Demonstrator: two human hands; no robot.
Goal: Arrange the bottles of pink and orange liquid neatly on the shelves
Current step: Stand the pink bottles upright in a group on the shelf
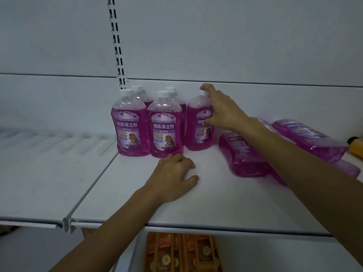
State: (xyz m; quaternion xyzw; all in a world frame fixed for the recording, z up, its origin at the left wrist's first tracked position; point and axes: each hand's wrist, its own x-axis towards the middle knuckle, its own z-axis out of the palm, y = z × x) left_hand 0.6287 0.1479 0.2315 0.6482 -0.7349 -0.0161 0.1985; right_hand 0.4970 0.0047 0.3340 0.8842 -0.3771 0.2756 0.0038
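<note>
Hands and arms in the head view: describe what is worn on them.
Nothing is worn. The left hand and the right hand are bare, with no gloves, rings or watch visible. The left forearm and the right forearm are bare too, with no sleeve showing up to the picture's edge.

The white shelf [216, 205] carries four upright pink floor-cleaner bottles [165, 132] clustered two by two at the back, with a single pink bottle [193, 132] standing just right of them. Further right, pink bottles [245, 156] lie on their sides, near a yellow bottle [356, 149]. The left hand [174, 177] rests on the shelf.
</note>
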